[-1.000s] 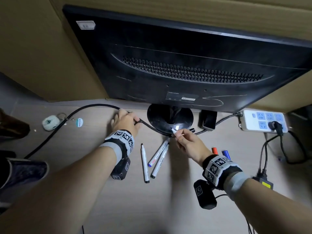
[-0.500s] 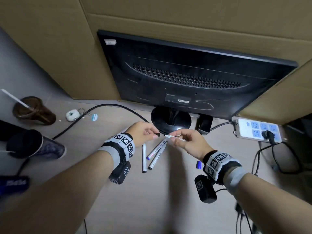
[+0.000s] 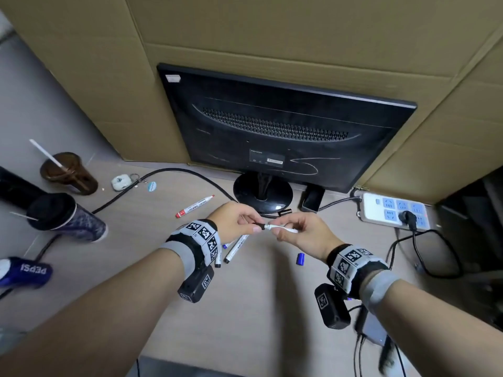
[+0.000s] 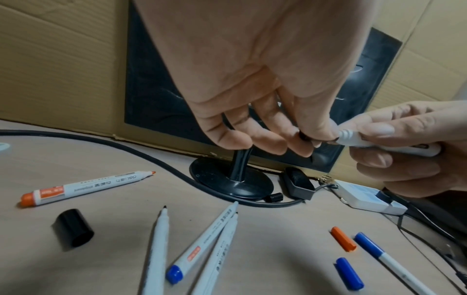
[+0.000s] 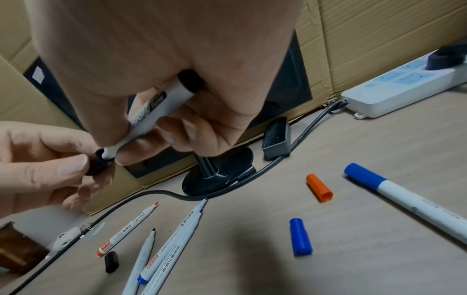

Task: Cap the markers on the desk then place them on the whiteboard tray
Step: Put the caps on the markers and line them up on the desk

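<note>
Both hands meet above the middle of the desk (image 3: 245, 308), in front of the monitor (image 3: 285, 126) foot; the forearms come in from the near corners and converge. The left hand (image 3: 234, 217) is palm down, its thumb and forefinger pinching a black cap (image 5: 97, 162), the other fingers (image 4: 267, 139) curled loosely beneath and holding nothing. The right hand (image 3: 302, 235) grips a white marker (image 5: 154, 113) between thumb and curled fingers, barrel roughly level, tip pointing left; the tip sits just inside the cap's mouth, the cap not pushed home.

On the desk beneath the hands lie three uncapped markers: a thin black-tipped one (image 4: 159, 249) and two crossing at their tips, one with a blue end (image 4: 202, 245); a loose black cap (image 4: 73, 227) lies to their left; a red-ended marker (image 3: 194, 206), uncapped, lies further toward the left, near the far edge. Right of the hands lie an orange cap (image 5: 319, 187) and a blue cap (image 5: 300, 236), apart from each other, and a capped blue marker (image 5: 404, 197) beyond them. A black cable (image 3: 163, 183) curves along the far edge past the foot; an eraser (image 5: 275, 137) stands just right of it; a power strip (image 3: 392, 210) lies at the far right corner; cups (image 3: 68, 172) stand at the left edge.
</note>
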